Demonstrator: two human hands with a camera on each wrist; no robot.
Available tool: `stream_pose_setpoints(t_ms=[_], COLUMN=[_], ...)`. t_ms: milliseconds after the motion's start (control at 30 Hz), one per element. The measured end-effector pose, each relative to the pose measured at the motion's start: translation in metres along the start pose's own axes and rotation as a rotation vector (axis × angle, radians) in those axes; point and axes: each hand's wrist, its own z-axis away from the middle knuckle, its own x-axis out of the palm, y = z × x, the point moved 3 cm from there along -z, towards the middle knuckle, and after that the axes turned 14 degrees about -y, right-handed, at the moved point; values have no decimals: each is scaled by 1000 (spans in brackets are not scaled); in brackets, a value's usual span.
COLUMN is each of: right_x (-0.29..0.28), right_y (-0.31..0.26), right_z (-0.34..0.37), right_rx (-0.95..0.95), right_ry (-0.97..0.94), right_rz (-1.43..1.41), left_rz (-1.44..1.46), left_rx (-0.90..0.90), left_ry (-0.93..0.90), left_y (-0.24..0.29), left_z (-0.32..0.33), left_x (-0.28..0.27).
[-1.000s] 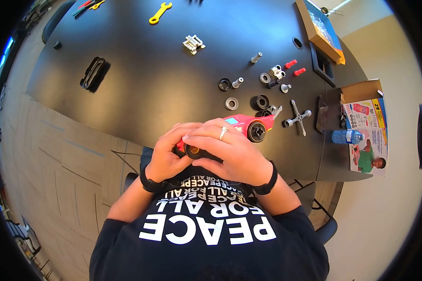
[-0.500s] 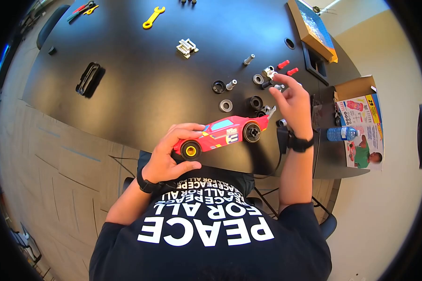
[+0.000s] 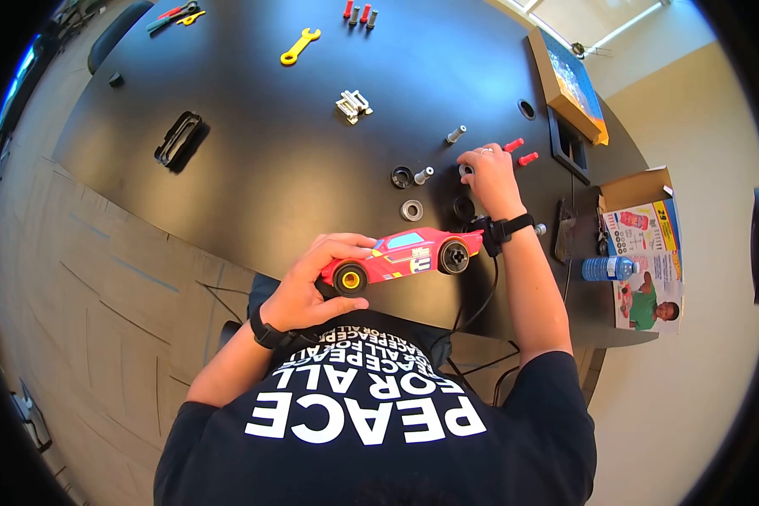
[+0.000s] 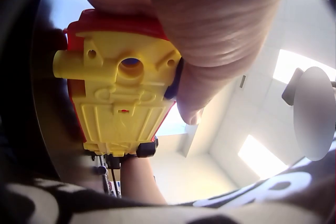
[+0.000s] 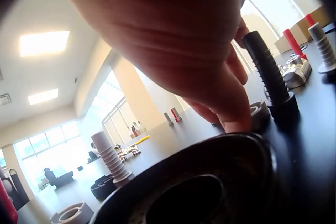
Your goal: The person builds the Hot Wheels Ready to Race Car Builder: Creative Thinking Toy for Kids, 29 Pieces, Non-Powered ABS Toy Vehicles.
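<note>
Left hand (image 3: 308,287) grips red toy car (image 3: 405,253) by front end, at near edge of table (image 3: 261,169); fingers lie over body, thumb below, near front wheel (image 3: 351,279). Yellow underside (image 4: 118,103) is seen in left wrist view. Right hand (image 3: 491,181) is bent down at gray ring (image 3: 466,170), thumb touching it (if pinch is closed, I cannot tell). Black bolt (image 5: 270,71) stands just beside ring.

You've got a dark table (image 3: 253,169) over grey flooring (image 3: 118,261), beige wall (image 3: 691,126) beyond, bright ceiling lights (image 5: 44,44) overhead.
</note>
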Motion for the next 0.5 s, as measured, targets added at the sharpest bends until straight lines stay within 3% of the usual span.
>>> stream_pose_setpoints(t_ms=[200,300,367,433,500], right_x=[1,-30,-60,-73,-98], right_y=[7,-2,-20,-45,-85], right_z=[3,16,37,59,85], right_rx=[-133,-204,-126,-85,-180], right_ry=[182,270,392,283,148], right_rz=[-73,-161,-595,-1039,-1234], left_rz=[14,32,47,-1,4], left_rx=[11,15,9,21,15], left_ry=[0,14,45,0,5], left_y=[-2,-3,-3,-4,-3], left_z=[0,-1,0,1,0], left_x=[2,4,3,2,1])
